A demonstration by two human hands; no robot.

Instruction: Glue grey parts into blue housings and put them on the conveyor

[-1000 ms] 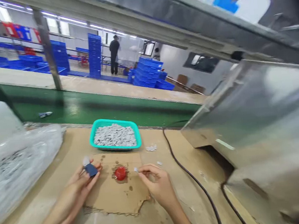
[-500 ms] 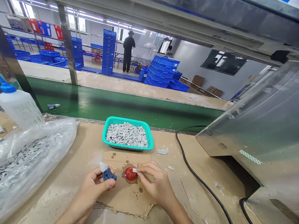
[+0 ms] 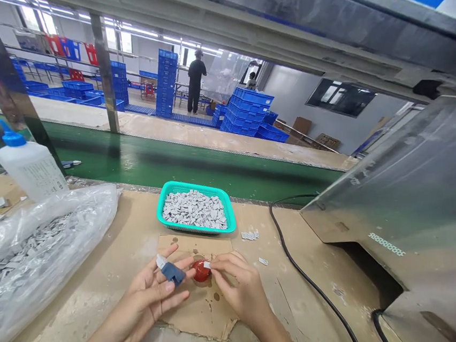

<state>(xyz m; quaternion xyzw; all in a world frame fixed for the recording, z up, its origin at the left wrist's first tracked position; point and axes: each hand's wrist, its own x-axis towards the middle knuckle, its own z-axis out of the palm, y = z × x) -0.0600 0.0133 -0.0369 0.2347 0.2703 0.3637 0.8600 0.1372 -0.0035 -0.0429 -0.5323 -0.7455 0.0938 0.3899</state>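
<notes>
My left hand holds a small dark blue plastic part with a whitish tip, lying against the fingers with the thumb on it. Its other fingers are spread. Between the thumb and fingertips of my right hand is a small light grey plastic piece. That piece is right at a glossy red round thing, which sits on a stained cardboard sheet; whether they touch I cannot tell. Just beyond stands a turquoise basket heaped with grey plastic pieces.
A clear plastic bag of grey pieces and a white bottle with a blue cap stand left. Loose grey pieces and a black cable lie right, beside a metal housing. A green belt runs behind.
My left hand's fingers have spread and the dark blue part has turned in them. My right hand has barely moved. A similar part on the green belt has shifted left, partly behind the bottle and post.
</notes>
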